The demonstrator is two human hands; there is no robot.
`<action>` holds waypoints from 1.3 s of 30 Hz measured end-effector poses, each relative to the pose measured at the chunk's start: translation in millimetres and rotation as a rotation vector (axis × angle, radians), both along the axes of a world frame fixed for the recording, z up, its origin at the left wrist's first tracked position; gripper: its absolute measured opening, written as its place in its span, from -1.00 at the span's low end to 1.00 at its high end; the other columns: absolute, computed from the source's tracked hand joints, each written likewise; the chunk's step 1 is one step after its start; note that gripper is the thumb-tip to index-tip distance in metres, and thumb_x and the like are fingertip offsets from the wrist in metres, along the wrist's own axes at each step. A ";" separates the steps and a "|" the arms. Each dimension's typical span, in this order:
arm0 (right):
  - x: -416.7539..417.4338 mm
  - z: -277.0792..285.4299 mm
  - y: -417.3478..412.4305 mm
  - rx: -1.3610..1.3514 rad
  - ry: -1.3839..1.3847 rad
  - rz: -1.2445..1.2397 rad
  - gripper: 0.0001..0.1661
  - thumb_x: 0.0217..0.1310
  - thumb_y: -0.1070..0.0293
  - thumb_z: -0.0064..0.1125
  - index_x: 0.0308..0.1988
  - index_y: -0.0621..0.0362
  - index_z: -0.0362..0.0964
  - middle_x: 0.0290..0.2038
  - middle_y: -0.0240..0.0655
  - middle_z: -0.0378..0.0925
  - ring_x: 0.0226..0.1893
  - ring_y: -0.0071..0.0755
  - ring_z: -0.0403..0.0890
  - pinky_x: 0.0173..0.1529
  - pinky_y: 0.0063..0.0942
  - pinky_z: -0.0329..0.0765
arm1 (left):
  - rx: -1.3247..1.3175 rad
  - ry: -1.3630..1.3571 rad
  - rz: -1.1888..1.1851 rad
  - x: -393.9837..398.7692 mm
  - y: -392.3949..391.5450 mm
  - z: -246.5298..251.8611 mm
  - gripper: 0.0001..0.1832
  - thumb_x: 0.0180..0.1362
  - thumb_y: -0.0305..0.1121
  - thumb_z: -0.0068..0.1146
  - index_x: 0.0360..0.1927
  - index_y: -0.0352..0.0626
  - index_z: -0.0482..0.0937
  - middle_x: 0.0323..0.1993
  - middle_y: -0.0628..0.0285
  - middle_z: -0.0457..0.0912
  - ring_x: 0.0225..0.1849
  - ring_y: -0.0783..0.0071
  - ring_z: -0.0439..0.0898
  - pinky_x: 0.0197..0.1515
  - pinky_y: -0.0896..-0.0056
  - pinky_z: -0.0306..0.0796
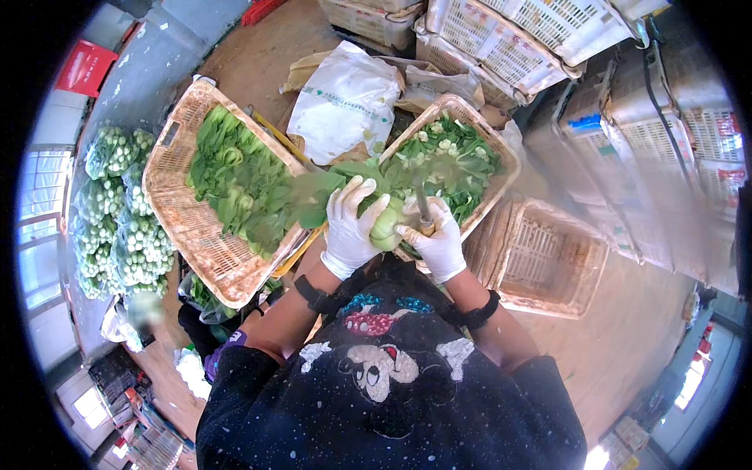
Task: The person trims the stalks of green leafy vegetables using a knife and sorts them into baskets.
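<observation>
A head of bok choy (386, 226) is gripped in my gloved left hand (351, 229), its pale base towards me and its leaves pointing away. My right hand (437, 238), also in a white glove, holds a small knife (423, 205) by its handle, blade pointing up. The right thumb touches the base of the bok choy. To the left, a dirty plastic crate (170, 182) holds green bok choy heads (235, 170). On the right, a second crate (510, 150) holds loose leaves and cut stem ends (449, 147).
White sacks (346, 100) lie between the crates. An empty crate (546, 258) stands at right, near stacked crates (499, 41). Bagged bok choy (117, 217) is piled along the left wall. Beside my left arm, another person's purple sleeve (223, 355) shows.
</observation>
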State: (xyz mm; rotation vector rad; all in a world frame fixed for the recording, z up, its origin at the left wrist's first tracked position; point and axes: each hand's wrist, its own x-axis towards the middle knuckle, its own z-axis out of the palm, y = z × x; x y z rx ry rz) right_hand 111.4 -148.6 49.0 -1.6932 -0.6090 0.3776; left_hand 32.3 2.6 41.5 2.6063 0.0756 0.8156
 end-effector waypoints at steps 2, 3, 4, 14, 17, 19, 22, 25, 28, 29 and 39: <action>-2.9 8.1 1.5 0.057 0.240 -0.024 -0.50 -0.12 0.26 0.39 -0.15 0.22 0.44 -0.20 -0.27 0.46 -0.20 -0.37 0.48 -0.07 -0.48 0.42 | 0.037 -0.052 0.009 -0.8 1.8 -2.8 -0.38 -0.24 -0.12 0.32 -0.01 0.07 0.40 0.04 0.13 0.31 0.13 0.06 0.28 0.10 -0.01 0.17; -4.7 13.2 2.2 0.113 0.484 -0.051 -0.49 -0.05 0.23 0.35 -0.10 0.25 0.41 -0.22 -0.28 0.47 -0.22 -0.44 0.48 -0.09 -0.51 0.43 | 0.073 -0.101 0.017 -2.8 1.9 -4.9 -0.38 -0.25 -0.12 0.33 -0.01 0.11 0.42 0.05 0.14 0.30 0.15 0.06 0.27 0.10 0.00 0.17; 1.9 13.0 0.3 -0.029 0.570 -0.004 -0.44 -0.01 0.18 0.32 -0.06 0.28 0.38 -0.22 -0.28 0.48 -0.24 -0.47 0.47 -0.11 -0.52 0.43 | 0.125 -0.068 0.010 -5.3 2.4 -7.2 -0.41 -0.22 -0.15 0.30 0.00 0.19 0.43 0.07 0.19 0.29 0.17 0.12 0.24 0.13 0.04 0.14; 27.4 -10.4 -6.4 -0.218 0.736 -0.056 -0.70 0.01 0.36 0.23 -0.21 0.21 0.42 -0.40 -0.46 0.50 -0.52 -0.62 0.43 -0.44 -0.62 0.38 | 0.210 0.205 -0.123 -5.7 4.8 -21.6 -0.51 -0.17 -0.25 0.20 -0.05 0.05 0.47 0.07 0.26 0.40 0.20 0.29 0.27 0.22 0.06 -0.02; 20.0 -17.8 -27.4 0.135 0.877 -0.070 -0.75 0.05 0.39 0.18 -0.21 0.19 0.42 -0.41 -0.45 0.50 -0.56 -0.62 0.44 -0.45 -0.62 0.40 | -0.093 0.276 -0.036 -3.7 5.2 -26.1 -0.33 -0.36 -0.19 0.39 -0.07 -0.10 0.42 -0.03 0.20 0.49 0.10 0.27 0.39 0.19 0.07 0.09; 28.0 -22.3 -46.1 0.088 0.779 -0.168 -0.75 0.13 0.31 0.16 -0.19 0.17 0.41 -0.37 -0.44 0.52 -0.50 -0.64 0.47 -0.44 -0.62 0.42 | -0.481 0.289 0.124 -1.9 11.3 -42.6 -0.20 -0.50 -0.20 0.50 -0.06 -0.14 0.39 -0.07 0.14 0.49 -0.03 0.19 0.46 0.07 0.16 0.27; 52.3 -72.4 -81.9 -0.327 0.459 -0.292 -0.70 0.15 0.20 0.15 -0.20 0.16 0.41 -0.37 -0.34 0.56 -0.50 -0.45 0.55 -0.45 -0.51 0.45 | -0.544 0.197 0.052 0.1 10.8 -35.4 -0.20 -0.49 -0.22 0.52 -0.07 -0.17 0.38 -0.15 0.11 0.50 -0.14 0.16 0.49 -0.04 0.21 0.36; 47.2 -72.7 -82.7 -0.780 -0.598 -0.282 -0.69 0.17 0.13 0.10 -0.20 0.11 0.42 -0.41 -0.21 0.58 -0.51 -0.20 0.58 -0.44 -0.35 0.48 | -0.458 0.168 0.077 2.7 10.8 -22.6 -0.20 -0.48 -0.19 0.52 -0.06 -0.16 0.38 -0.18 0.13 0.50 -0.14 0.17 0.48 -0.04 0.19 0.33; 10.6 -19.1 -38.8 -0.580 -0.106 -0.121 -0.72 0.13 0.13 0.08 -0.20 0.03 0.42 -0.46 -0.17 0.56 -0.46 -0.06 0.59 -0.39 -0.24 0.50 | -0.278 0.115 0.133 3.2 5.2 -27.5 -0.19 -0.48 -0.15 0.50 -0.05 -0.15 0.38 -0.19 0.13 0.50 -0.14 0.17 0.47 0.00 0.16 0.26; 2.1 -7.7 -26.0 -0.584 -0.188 -0.082 -0.72 0.11 0.14 0.08 -0.20 0.02 0.42 -0.47 -0.18 0.56 -0.46 -0.06 0.59 -0.40 -0.22 0.50 | -0.188 0.065 0.163 7.4 3.7 -29.1 -0.18 -0.47 -0.13 0.49 -0.04 -0.15 0.38 -0.19 0.13 0.49 -0.15 0.16 0.46 0.02 0.14 0.23; 1.7 -18.8 -1.9 -0.743 -0.148 0.070 -0.67 0.07 0.23 0.03 -0.15 0.13 0.37 -0.52 -0.05 0.52 -0.49 0.09 0.55 -0.38 -0.07 0.45 | -0.047 0.113 0.205 23.9 -4.5 -30.5 -0.19 -0.40 -0.07 0.38 0.00 -0.22 0.37 -0.22 0.10 0.48 -0.14 0.12 0.43 0.00 0.12 0.16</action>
